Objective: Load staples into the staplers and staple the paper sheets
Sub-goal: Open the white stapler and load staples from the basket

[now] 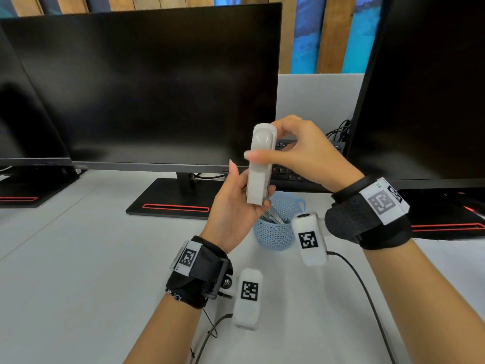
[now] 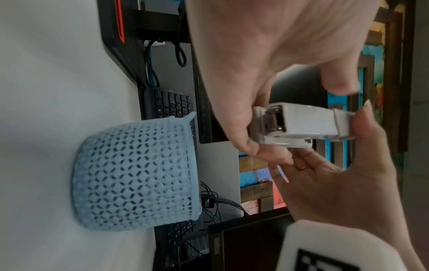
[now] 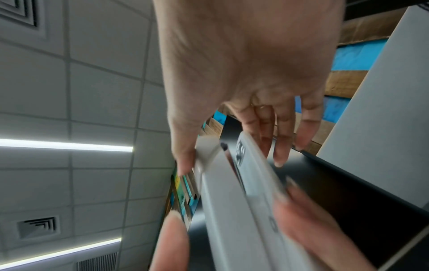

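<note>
Left hand [image 1: 237, 206] palm up, fingers curled round the lower end of the pale grey stapler [image 1: 259, 166], held upright in the air over the blue mesh basket [image 1: 273, 232]. Right hand [image 1: 301, 151] comes from above, thumb across the front, fingers behind, pinching the top end. Risk: top looks closed; a hard pull could snap it open or twist the stapler out of the left grip into the basket. No paper in view.
</note>
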